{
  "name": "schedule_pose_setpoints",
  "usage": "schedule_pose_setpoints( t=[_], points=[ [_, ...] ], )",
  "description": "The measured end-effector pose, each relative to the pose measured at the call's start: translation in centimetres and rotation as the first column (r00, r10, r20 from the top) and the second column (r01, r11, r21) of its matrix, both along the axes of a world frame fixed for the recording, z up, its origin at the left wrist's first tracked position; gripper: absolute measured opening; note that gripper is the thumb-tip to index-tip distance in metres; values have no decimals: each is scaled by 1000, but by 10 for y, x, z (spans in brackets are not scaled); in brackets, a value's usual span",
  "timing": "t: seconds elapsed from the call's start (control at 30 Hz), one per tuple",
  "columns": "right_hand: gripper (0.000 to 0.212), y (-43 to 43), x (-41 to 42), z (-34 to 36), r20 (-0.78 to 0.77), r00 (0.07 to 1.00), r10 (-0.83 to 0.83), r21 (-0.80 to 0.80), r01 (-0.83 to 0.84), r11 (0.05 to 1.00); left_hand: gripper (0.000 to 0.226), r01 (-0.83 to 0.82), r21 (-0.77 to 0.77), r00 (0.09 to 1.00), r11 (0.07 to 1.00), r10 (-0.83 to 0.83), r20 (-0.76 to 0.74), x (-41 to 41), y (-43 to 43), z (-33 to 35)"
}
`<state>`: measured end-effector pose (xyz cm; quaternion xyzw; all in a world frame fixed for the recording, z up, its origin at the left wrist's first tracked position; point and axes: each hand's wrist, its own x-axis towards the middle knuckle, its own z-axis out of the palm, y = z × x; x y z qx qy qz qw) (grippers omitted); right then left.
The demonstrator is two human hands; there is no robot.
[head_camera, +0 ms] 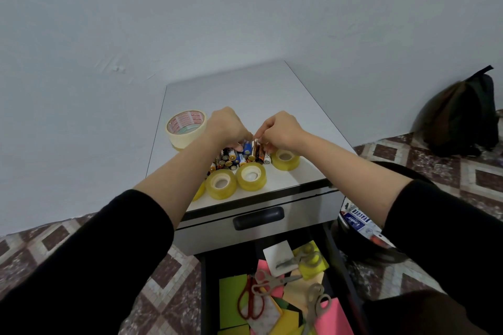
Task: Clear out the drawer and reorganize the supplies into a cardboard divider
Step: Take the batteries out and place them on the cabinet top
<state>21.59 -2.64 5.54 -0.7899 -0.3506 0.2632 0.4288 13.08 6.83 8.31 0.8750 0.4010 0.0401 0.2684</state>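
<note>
Yellowish clear tape rolls (251, 175) sit along the near edge of the white worktop (245, 84). Between them stands a huddle of batteries (235, 158), some upright, some tipped. Both hands are bent down over the far side of that huddle. The left hand (227, 124) has its grip closed on a few cells, and the right hand (280, 128) pinches the top of an upright one just beside it. A wide masking tape roll (185, 126) lies to the far left. Below, the open drawer (209, 294) holds scissors (250, 299) and coloured note pads (231, 299); no cardboard divider is in view. The step looks like gathering the batteries into one tidy bunch. To do it well, stand them all the same way, squeeze from both sides together, and keep them off the tape rolls so none tips toward the near edge.
</note>
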Motion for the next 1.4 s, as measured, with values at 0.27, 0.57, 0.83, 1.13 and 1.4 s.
schedule_pose_setpoints(
  t=[0.27, 0.57, 0.83, 1.13, 1.4],
  points=[
    [18, -12, 6, 8, 53, 997, -47, 19, 46, 999, 25, 14, 32, 999, 999, -16, 33, -2, 3, -2],
    [67, -46, 2, 5, 343, 920, 190, -419, -31, 907, 28, 194, 113, 981, 975, -190, -46, -3, 7, -7],
    [73, -48, 3, -1, 362, 915, 177, -352, -42, 935, 34, 219, 135, 970, 966, -201, -134, 3, 15, -18],
    [70, -44, 6, -1, 366, 915, 171, -327, -46, 944, 32, 188, 192, 976, 963, -160, -149, 21, 18, -16],
    [65, -43, 7, -2, 363, 916, 173, -312, -55, 948, 22, 81, 160, 995, 984, -70, -70, 20, 21, -15]
  ],
)
